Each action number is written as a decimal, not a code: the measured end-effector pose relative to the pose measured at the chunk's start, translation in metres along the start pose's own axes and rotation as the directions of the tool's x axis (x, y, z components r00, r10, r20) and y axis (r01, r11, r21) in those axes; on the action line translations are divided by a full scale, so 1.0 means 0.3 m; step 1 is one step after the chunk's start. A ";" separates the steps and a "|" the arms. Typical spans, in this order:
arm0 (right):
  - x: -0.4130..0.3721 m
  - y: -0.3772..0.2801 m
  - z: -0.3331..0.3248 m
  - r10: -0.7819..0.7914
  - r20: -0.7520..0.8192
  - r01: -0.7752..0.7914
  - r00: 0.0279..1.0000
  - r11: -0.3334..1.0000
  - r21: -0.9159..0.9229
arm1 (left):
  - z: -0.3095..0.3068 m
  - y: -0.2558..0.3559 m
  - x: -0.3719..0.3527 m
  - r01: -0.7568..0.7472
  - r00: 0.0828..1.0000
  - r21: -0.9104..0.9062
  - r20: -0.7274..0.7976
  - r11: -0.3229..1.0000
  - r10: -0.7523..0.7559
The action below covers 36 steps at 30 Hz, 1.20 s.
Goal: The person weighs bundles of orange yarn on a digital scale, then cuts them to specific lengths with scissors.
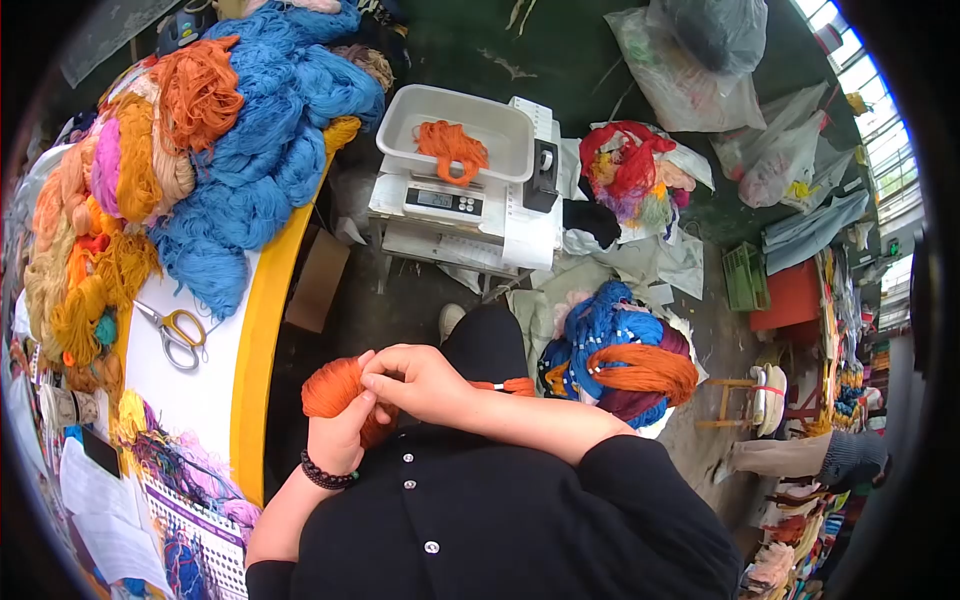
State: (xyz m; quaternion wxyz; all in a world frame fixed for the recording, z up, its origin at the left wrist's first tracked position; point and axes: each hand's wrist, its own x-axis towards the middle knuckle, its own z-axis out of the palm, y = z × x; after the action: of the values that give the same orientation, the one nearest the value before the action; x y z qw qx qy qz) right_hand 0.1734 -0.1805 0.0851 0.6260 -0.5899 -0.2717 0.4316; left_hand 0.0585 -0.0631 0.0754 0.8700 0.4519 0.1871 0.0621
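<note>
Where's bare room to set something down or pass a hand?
The white tabletop is bare right of and below the scissors, between blue yarn, the yellow edge and pink threads. A hand could probably pass between the scale and the left hand and right hand. Crowded: the tabletop's far end, heaped with yarn.

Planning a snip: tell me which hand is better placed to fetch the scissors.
Left, probably: the scissors lie on that side, while the right hand would cross over. But the left hand must first release the orange yarn.
</note>
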 end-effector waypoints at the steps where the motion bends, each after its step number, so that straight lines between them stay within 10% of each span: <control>1: 0.000 0.006 0.001 0.000 0.004 0.000 1.000 1.000 -0.001 | 0.005 0.002 -0.003 0.000 1.000 -0.019 -0.008 1.000 -0.001; 12: -0.004 -0.005 -0.003 -0.011 -0.038 0.013 0.999 0.998 0.056 | -0.006 0.002 0.000 -0.017 0.993 0.051 -0.120 0.999 0.023; 15: 0.025 0.051 -0.097 -0.059 -0.028 0.053 0.998 0.981 -0.189 | -0.019 0.007 0.002 -0.006 0.993 0.039 -0.117 0.999 0.011; 19: 0.140 0.159 -0.513 -0.314 -0.377 -0.090 0.872 0.652 -0.753 | -0.049 -0.002 0.006 0.055 0.987 -0.024 -0.148 0.998 -0.057; 22: 0.174 0.200 -0.830 -0.454 -0.613 -0.448 0.647 0.424 -0.787 | -0.060 -0.015 0.014 0.083 0.979 -0.058 -0.184 0.995 -0.092; 36: 0.277 0.271 -1.080 -0.419 -0.383 -0.467 0.823 -0.117 -0.876 | -0.049 -0.030 0.063 0.132 0.949 -0.121 -0.272 0.984 -0.161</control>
State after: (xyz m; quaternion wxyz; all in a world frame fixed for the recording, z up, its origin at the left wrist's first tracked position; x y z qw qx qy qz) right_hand 0.4706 -0.2780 -0.0586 0.0035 -0.9519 -0.2864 -0.1087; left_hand 0.0698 -0.0521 0.0553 0.8586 0.3787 0.3383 0.0700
